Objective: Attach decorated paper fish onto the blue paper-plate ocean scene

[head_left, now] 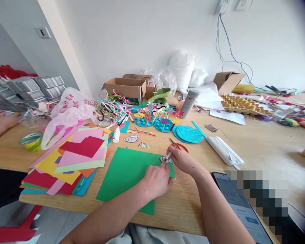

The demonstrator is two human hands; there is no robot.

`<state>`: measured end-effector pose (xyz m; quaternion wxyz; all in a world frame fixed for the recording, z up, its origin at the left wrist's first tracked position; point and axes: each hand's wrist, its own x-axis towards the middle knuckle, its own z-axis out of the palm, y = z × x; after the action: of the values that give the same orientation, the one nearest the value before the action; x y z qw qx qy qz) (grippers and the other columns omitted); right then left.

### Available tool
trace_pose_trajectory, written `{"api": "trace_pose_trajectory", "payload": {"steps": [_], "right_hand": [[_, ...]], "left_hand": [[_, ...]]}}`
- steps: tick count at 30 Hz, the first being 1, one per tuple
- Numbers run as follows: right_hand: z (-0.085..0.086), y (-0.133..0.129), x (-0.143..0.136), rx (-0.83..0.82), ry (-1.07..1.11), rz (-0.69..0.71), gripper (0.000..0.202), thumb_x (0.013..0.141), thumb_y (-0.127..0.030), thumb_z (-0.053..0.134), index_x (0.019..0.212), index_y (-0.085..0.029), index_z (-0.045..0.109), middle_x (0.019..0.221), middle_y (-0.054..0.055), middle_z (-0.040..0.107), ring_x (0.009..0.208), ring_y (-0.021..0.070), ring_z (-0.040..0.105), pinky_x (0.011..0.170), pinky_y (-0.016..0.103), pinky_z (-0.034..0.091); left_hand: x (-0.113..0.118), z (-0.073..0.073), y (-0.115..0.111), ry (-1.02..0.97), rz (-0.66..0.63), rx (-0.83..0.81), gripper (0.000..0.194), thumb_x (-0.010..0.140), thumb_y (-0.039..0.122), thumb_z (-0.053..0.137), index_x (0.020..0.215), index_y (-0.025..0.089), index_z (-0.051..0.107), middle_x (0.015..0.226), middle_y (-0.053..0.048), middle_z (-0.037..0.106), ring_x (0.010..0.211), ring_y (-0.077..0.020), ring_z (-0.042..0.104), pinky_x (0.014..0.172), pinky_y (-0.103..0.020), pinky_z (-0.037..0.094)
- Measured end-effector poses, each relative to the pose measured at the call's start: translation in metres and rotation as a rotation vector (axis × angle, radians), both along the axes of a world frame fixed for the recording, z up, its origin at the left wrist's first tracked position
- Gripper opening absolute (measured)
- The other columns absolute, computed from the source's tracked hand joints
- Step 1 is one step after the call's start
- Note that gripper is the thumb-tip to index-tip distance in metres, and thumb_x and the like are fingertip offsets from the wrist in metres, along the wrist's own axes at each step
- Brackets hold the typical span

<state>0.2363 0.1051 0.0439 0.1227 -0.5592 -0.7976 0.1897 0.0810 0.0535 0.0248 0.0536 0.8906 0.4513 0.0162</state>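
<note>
A small grey fish cutout (162, 158) lies near the top right corner of a green paper sheet (124, 169). With its index finger stretched out, my left hand (156, 179) presses the fish down; its other fingers lie over the sheet's right part, thumb apart. My right hand (181, 159) is closed around a slim white pen (168, 156), its tip against the fish. Just behind that hand are red-handled scissors (184, 147), partly covered by it. Another grey fish cutout (131, 138) and a white glue bottle (116, 135) are farther back.
Coloured paper (83, 149) is stacked on the left beside green-yellow tape (32, 140). Blue discs (189, 134), decorated paper fish (165, 115) and a grey thermos (190, 103) stand behind. A white case (225, 150) and phone (240, 203) lie right. Another person's hands (7, 119) are at far left.
</note>
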Motion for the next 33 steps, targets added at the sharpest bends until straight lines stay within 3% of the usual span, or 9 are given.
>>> {"api": "trace_pose_trajectory", "payload": {"steps": [6, 17, 21, 24, 28, 33], "right_hand": [[-0.005, 0.002, 0.002, 0.012, -0.024, 0.002, 0.021, 0.089, -0.011, 0.037, 0.089, -0.016, 0.057, 0.085, 0.008, 0.07, 0.079, 0.0164, 0.064, 0.065, 0.023, 0.038], [-0.003, 0.003, 0.0, -0.016, -0.041, -0.002, 0.02, 0.09, -0.011, 0.037, 0.09, -0.017, 0.057, 0.089, 0.008, 0.074, 0.085, 0.018, 0.066, 0.066, 0.024, 0.039], [-0.005, 0.003, 0.001, 0.018, -0.063, 0.0, 0.018, 0.088, -0.01, 0.042, 0.09, -0.017, 0.058, 0.087, 0.009, 0.074, 0.086, 0.0171, 0.066, 0.069, 0.023, 0.04], [-0.007, 0.004, 0.002, 0.021, -0.075, 0.003, 0.018, 0.088, -0.01, 0.043, 0.093, -0.017, 0.058, 0.088, 0.009, 0.074, 0.086, 0.0169, 0.067, 0.07, 0.023, 0.04], [-0.009, 0.005, 0.003, 0.02, -0.07, 0.009, 0.02, 0.088, -0.01, 0.041, 0.095, -0.017, 0.058, 0.087, 0.009, 0.074, 0.086, 0.0175, 0.067, 0.071, 0.023, 0.041], [-0.01, 0.004, 0.004, 0.021, -0.048, 0.02, 0.019, 0.087, -0.009, 0.042, 0.093, -0.018, 0.058, 0.085, 0.008, 0.073, 0.085, 0.0172, 0.067, 0.069, 0.023, 0.041]], "left_hand": [[0.001, 0.0, -0.001, 0.007, 0.015, 0.019, 0.041, 0.091, 0.046, 0.044, 0.113, 0.013, 0.055, 0.131, -0.017, 0.055, 0.085, -0.026, 0.068, 0.065, -0.037, 0.054], [-0.002, -0.002, 0.002, -0.162, 0.066, 0.041, 0.035, 0.093, 0.042, 0.044, 0.109, 0.015, 0.058, 0.105, -0.009, 0.068, 0.086, -0.0242, 0.068, 0.068, -0.034, 0.052], [-0.01, 0.0, 0.012, -0.271, 0.162, 0.044, 0.026, 0.095, 0.037, 0.04, 0.1, 0.02, 0.059, 0.098, -0.004, 0.069, 0.085, -0.0198, 0.067, 0.07, -0.03, 0.05], [-0.019, -0.001, 0.023, -0.363, 0.256, 0.071, 0.018, 0.092, 0.021, 0.043, 0.102, 0.019, 0.057, 0.097, -0.003, 0.068, 0.088, -0.0171, 0.064, 0.076, -0.028, 0.049], [-0.025, -0.006, 0.034, -0.404, 0.204, 0.101, 0.028, 0.08, 0.003, 0.048, 0.1, 0.018, 0.062, 0.1, -0.004, 0.065, 0.102, -0.0176, 0.055, 0.092, -0.029, 0.044], [-0.024, -0.012, 0.035, -0.347, 0.099, 0.09, 0.032, 0.079, 0.004, 0.051, 0.101, 0.019, 0.068, 0.105, -0.006, 0.059, 0.106, -0.0205, 0.047, 0.099, -0.034, 0.041]]}}
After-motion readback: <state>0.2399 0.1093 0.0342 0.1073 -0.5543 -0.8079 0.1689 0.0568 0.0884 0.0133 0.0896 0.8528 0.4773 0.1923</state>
